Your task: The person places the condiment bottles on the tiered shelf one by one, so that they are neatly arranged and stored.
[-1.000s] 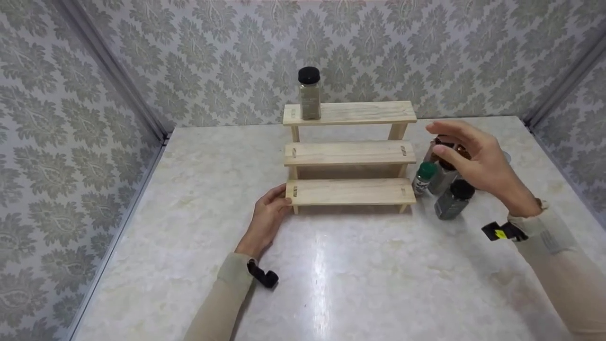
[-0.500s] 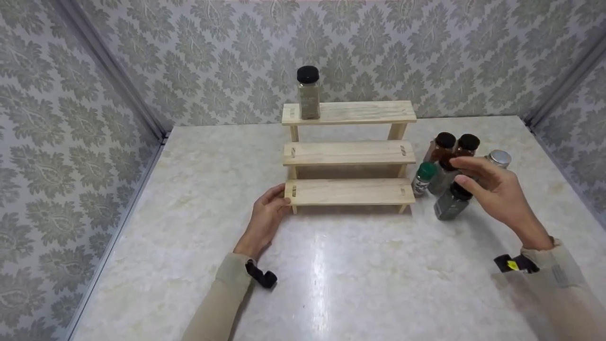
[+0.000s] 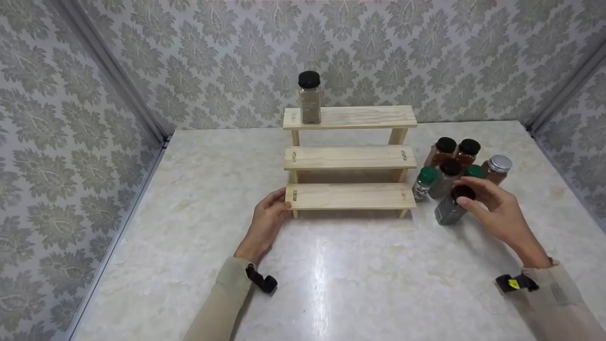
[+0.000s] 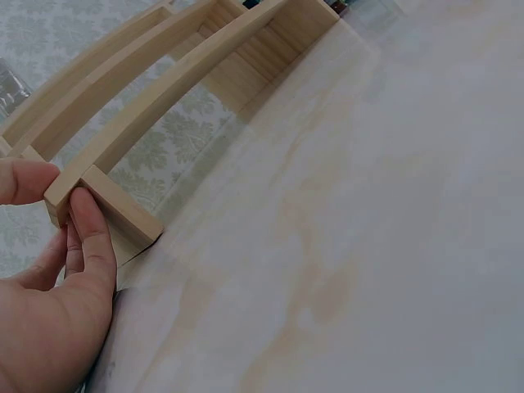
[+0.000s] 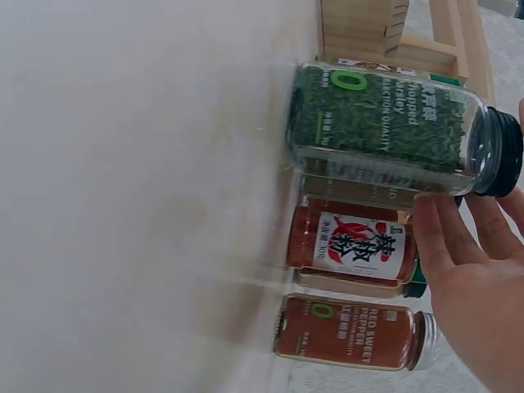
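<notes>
A three-step wooden rack (image 3: 350, 195) stands on the table. My left hand (image 3: 269, 220) grips the left end of its lowest shelf; in the left wrist view fingers (image 4: 97, 233) curl at the shelf's corner. My right hand (image 3: 499, 213) has thumb and fingers around the black cap of a jar of chopped parsley (image 3: 449, 210), which stands upright on the table right of the rack. The right wrist view shows the parsley jar (image 5: 377, 123) with fingertips against its lower side near the cap. One black-capped spice jar (image 3: 310, 102) stands on the top shelf's left end.
Several jars crowd behind the parsley: a small green-capped jar (image 3: 424, 182), black-capped jars such as the red-brown one (image 3: 442, 154), and a silver-capped red sweet pepper jar (image 3: 496, 170). Patterned walls (image 3: 227, 61) enclose the back and sides of the marbled table (image 3: 199, 189).
My right hand has come down and toward the front, from above the jars to the parsley jar's cap. The left hand stays at the rack, and the jars have not moved.
</notes>
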`<action>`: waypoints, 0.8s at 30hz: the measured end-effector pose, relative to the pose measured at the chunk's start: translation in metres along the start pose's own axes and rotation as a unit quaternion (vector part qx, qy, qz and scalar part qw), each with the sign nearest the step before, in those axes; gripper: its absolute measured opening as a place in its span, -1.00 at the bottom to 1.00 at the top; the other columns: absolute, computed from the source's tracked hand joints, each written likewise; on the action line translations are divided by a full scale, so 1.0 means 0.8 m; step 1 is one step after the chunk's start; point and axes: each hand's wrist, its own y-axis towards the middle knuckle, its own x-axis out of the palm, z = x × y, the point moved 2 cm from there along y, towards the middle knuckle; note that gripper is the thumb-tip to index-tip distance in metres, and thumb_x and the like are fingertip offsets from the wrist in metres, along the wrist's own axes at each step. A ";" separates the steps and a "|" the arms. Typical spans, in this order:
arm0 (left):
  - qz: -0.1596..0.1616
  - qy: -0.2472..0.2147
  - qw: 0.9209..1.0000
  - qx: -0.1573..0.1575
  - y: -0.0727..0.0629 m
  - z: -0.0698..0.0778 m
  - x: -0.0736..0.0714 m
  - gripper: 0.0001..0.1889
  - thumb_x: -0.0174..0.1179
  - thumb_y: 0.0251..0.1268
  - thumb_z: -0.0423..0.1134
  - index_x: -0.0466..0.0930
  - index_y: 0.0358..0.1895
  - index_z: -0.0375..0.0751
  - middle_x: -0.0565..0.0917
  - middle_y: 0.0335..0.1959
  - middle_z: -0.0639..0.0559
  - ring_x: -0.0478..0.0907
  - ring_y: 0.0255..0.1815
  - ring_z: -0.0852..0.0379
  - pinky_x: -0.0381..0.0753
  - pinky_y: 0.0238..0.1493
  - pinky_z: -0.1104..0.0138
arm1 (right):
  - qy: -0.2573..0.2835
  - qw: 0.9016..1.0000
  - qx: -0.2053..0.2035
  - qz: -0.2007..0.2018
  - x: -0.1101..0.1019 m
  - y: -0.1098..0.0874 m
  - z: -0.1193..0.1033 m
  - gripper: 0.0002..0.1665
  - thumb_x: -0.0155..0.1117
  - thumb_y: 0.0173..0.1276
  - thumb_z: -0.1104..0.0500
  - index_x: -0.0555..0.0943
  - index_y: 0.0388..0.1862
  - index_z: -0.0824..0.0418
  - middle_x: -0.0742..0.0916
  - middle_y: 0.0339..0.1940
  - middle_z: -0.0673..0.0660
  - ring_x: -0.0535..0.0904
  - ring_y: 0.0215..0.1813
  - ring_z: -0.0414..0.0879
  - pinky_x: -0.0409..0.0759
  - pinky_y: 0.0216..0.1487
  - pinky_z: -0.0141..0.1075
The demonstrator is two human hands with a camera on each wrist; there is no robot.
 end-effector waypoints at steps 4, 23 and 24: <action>0.002 -0.004 1.000 0.002 0.000 0.000 0.000 -0.40 0.09 0.43 -0.47 0.34 0.53 -0.44 0.45 0.47 -0.32 0.54 0.36 -0.05 0.63 0.29 0.31 | 0.008 1.000 0.010 -0.006 0.001 -0.004 0.007 -0.43 0.31 0.50 0.45 0.53 0.47 0.38 0.71 0.28 -0.05 0.64 0.27 -0.35 0.57 0.23 -0.59; -0.009 0.006 1.000 0.005 -0.002 -0.001 -0.001 -0.42 0.07 0.47 -0.45 0.35 0.54 -0.38 0.48 0.42 -0.28 0.56 0.32 -0.02 0.63 0.27 0.31 | 0.008 1.000 0.007 0.022 -0.013 0.005 -0.018 -0.43 0.31 0.45 0.52 0.56 0.43 0.40 0.75 0.20 -0.20 0.70 0.20 -0.35 0.65 0.11 -0.56; -0.009 0.005 1.000 0.006 -0.002 -0.001 -0.001 -0.42 0.07 0.47 -0.45 0.35 0.54 -0.39 0.48 0.42 -0.29 0.56 0.33 -0.03 0.63 0.28 0.30 | 0.006 1.000 0.006 0.022 -0.014 0.007 -0.022 -0.43 0.31 0.45 0.52 0.56 0.43 0.40 0.75 0.19 -0.20 0.70 0.20 -0.35 0.66 0.11 -0.56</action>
